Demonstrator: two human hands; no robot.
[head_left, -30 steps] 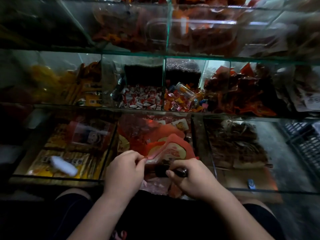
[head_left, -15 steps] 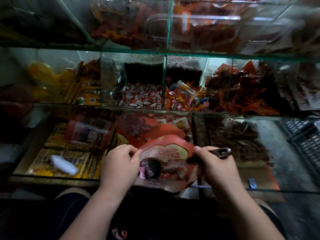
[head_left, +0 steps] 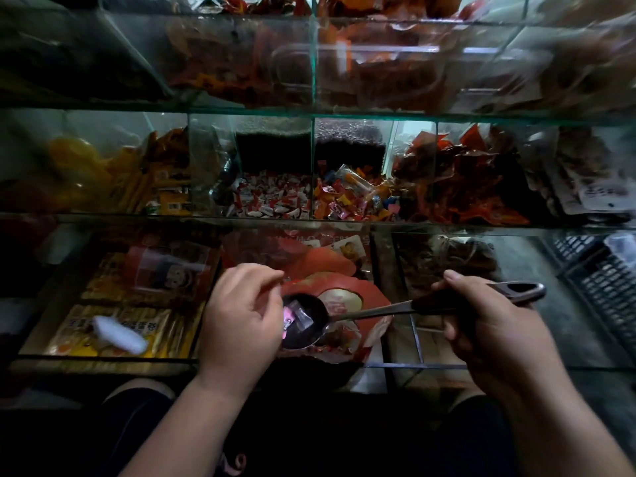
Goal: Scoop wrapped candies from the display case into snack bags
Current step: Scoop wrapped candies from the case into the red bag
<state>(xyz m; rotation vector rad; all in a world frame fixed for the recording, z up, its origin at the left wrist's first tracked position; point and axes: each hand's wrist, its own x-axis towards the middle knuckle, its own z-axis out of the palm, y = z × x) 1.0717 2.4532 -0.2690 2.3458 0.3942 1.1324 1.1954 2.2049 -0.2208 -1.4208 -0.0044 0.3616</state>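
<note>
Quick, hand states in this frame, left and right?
Left hand: pinching the rim of the red bag.
Right hand: gripping the scoop handle, candy in its bowl.

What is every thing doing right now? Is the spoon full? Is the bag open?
Left hand, pinching the edge of the red bag.
Right hand, gripping the handle of the spoon.
Spoon, about level, a few wrapped candies in its bowl.
Red bag, looks open, spoon bowl at its mouth.
Red-and-white candy bin, partly full.
Mixed candy bin, partly full.
</note>
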